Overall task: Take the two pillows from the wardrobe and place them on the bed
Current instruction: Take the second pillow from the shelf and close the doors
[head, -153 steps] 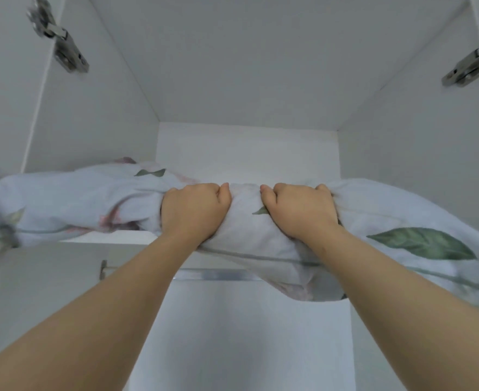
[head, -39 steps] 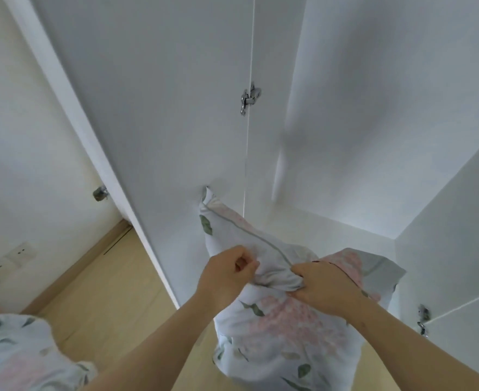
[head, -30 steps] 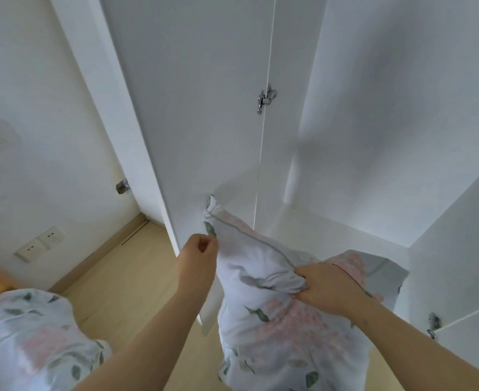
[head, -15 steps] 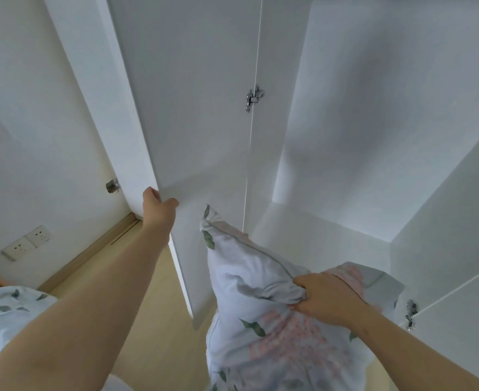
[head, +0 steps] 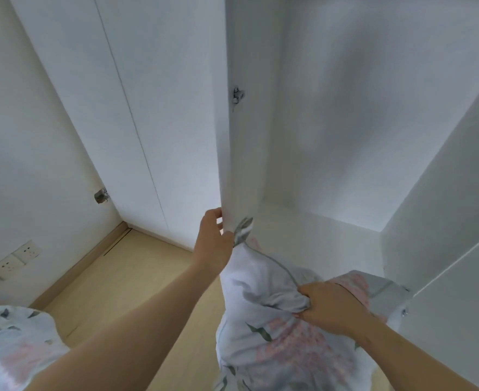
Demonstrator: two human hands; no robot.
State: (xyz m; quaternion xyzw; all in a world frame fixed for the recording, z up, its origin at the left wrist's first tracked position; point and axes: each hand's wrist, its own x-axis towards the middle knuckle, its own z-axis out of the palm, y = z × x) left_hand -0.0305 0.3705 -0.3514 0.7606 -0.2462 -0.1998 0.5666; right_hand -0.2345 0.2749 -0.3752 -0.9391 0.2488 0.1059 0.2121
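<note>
My right hand (head: 328,307) grips a bunched fold of a floral pillow (head: 263,328), white with pink blooms and green leaves, hanging in front of the open wardrobe (head: 345,136). My left hand (head: 212,241) is curled around the lower edge of the left wardrobe door (head: 238,165), which stands nearly edge-on to me. A second floral pillow (head: 9,351) lies at the bottom left; what it rests on is hidden.
The right wardrobe door (head: 458,221) stands open on the right. A white wall with two sockets (head: 15,259) and a door stop (head: 101,195) is on the left. Light wooden floor (head: 114,280) stretches below.
My left hand let go of the pillow, reached to the left door's edge and has swung that door toward shut. My right hand keeps the pillow.
</note>
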